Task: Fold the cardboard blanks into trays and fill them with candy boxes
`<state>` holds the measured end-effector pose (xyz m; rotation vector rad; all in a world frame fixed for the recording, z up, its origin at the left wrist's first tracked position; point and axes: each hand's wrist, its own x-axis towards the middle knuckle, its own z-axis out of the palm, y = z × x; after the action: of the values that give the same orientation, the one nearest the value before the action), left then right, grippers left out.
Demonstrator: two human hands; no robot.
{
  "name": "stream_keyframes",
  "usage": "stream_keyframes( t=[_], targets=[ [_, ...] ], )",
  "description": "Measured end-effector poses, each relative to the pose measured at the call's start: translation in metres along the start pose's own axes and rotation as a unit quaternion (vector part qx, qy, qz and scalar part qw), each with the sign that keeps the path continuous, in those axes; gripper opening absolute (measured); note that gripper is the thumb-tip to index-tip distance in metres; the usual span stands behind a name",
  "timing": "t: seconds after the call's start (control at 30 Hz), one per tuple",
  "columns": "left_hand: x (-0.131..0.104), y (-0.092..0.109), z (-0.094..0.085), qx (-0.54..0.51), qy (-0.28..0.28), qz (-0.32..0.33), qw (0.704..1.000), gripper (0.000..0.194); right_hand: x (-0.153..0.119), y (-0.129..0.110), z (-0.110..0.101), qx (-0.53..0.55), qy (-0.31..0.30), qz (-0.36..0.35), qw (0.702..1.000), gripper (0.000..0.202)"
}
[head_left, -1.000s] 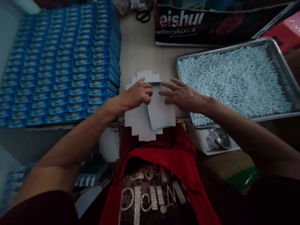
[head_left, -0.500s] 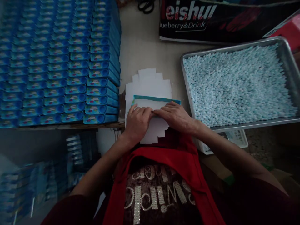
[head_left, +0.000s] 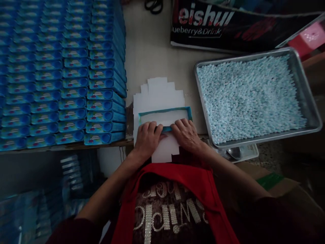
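Observation:
In the middle of the head view lies a shallow cardboard box (head_left: pixel 165 117), white inside, with raised blue edges. It rests on a stack of white die-cut card sheets (head_left: pixel 158 95). My left hand (head_left: pixel 148 139) grips the near wall at the left, fingers curled over the edge and thumb toward me. My right hand (head_left: pixel 186 135) holds the same wall at the right, its fingers also bent over the rim. Between both hands a short blue stretch of that wall shows. My palms hide part of the lower sheets.
Rows of blue packs (head_left: pixel 99 115) fill the left of the table (head_left: pixel 142 51). At right a metal tray (head_left: pixel 254 140) holds many small pale-blue pellets. A black printed carton (head_left: pixel 215 30) and scissors (head_left: pixel 154 6) lie at the back; a white basket (head_left: pixel 250 153) sits below the tray.
The box's near wall has come up, so its blue rim now shows on all sides. My hands have moved slightly apart and toward me. The view has shifted a little.

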<state>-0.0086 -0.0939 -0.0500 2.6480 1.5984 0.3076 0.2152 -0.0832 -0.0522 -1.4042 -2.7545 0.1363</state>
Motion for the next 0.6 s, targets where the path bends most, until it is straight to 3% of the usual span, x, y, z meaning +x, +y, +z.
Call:
stream_keyframes(
  t=[0.17, 0.33, 0.4, 0.5, 0.57, 0.6],
  targets=[
    [0.004, -0.004, 0.006, 0.035, -0.026, -0.011, 0.999, 0.032, 0.015, -0.002, -0.014, 0.009, -0.043, 0.016, 0.999, 0.036],
    [0.003, -0.01, 0.003, 0.005, 0.016, 0.03, 0.999, 0.034, 0.031, -0.007, -0.017, 0.011, -0.082, 0.033, 0.996, 0.046],
    [0.0, -0.014, 0.002, -0.012, 0.072, 0.038, 0.997, 0.034, 0.035, 0.0, -0.027, 0.009, -0.08, -0.006, 0.997, 0.046],
    [0.012, -0.025, 0.002, -0.047, 0.253, 0.032, 0.966, 0.033, 0.04, 0.033, -0.064, -0.015, -0.022, -0.108, 0.994, 0.041],
    [0.037, -0.037, 0.004, -0.089, 0.36, -0.03, 0.928, 0.064, 0.052, 0.071, -0.106, -0.065, 0.067, -0.112, 0.989, 0.041],
    [0.055, -0.044, 0.005, -0.109, 0.372, -0.074, 0.919, 0.074, 0.063, 0.094, -0.131, -0.099, 0.114, -0.078, 0.985, 0.043]
  ],
)
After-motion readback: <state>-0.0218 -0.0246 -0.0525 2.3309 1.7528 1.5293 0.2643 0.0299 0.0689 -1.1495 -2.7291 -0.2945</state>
